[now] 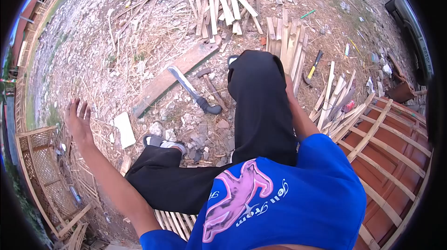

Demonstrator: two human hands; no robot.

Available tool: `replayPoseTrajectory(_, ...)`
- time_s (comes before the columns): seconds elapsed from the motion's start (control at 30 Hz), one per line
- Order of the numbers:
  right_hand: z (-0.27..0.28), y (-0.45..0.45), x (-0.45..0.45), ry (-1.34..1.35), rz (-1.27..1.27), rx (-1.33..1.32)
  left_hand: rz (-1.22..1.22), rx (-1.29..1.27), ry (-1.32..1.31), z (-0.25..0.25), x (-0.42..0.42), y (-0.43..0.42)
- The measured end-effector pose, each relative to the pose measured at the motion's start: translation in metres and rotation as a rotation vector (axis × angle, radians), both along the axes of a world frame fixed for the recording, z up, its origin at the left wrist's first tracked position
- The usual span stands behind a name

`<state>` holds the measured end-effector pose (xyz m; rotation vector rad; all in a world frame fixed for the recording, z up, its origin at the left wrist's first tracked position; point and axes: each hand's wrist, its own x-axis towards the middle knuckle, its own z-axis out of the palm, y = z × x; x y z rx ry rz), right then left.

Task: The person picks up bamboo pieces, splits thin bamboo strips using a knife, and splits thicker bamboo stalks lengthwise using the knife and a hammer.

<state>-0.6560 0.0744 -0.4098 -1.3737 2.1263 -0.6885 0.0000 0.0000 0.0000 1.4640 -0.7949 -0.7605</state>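
My left hand (79, 122) is raised at the left over the ground, fingers apart, holding nothing. My right arm reaches down beside my bent right knee, and the hand is hidden behind the black trouser leg, close to a stack of wooden strips (292, 47). In front of me a long plank (160, 82) lies on the ground. A machete (185, 83) with a dark curved handle lies partly across it. Beside the machete rests a hammer (213, 90) with a wooden handle.
More wooden strips (223, 7) are piled ahead. A yellow-and-black hammer (313, 67) lies right of the stack. Slatted lattice (372, 129) covers reddish panels at the right. A wooden frame with mesh (46, 166) stands at the left. A vehicle (412, 35) is at the upper right.
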Motion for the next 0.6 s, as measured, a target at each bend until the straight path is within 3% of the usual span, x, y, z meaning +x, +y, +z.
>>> replayPoseTrajectory(0.03, 0.054, -0.013, 0.018, -0.152, -0.040, -0.057, 0.050, -0.009, -0.030, 0.012, 0.009, 0.021)
replayPoseTrajectory(0.07, 0.088, -0.033, 0.026, -0.260, -0.031, -0.285, 0.046, -0.028, -0.071, 0.028, -0.007, 0.030)
replayPoseTrajectory(0.1, 0.162, -0.061, -0.034, -0.338, -0.033, -0.300, 0.036, -0.012, 0.103, -0.038, -0.013, 0.033)
replayPoseTrajectory(0.13, 0.211, -0.092, -0.027, -0.208, 0.033, -0.361, 0.030, -0.035, 0.157, -0.045, -0.012, 0.034)
replayPoseTrajectory(0.2, 0.284, -0.141, 0.042, -0.228, 0.143, -0.482, 0.054, -0.085, 0.057, 0.006, 0.010, 0.034)
replayPoseTrajectory(0.33, 0.423, -0.160, 0.149, -0.274, 0.563, -0.661, 0.090, -0.120, -0.024, 0.009, 0.014, 0.041)
replayPoseTrajectory(0.43, 0.438, -0.132, 0.229, -0.138, 0.910, -0.601, 0.102, -0.104, -0.025, 0.006, 0.038, 0.030)
replayPoseTrajectory(0.5, 0.404, -0.113, 0.263, -0.044, 1.165, -0.365, 0.146, -0.129, -0.075, 0.004, 0.055, 0.025)
replayPoseTrajectory(0.6, 0.380, -0.079, 0.267, 0.406, 1.572, 0.275, 0.196, -0.270, -0.178, 0.009, 0.080, 0.049)
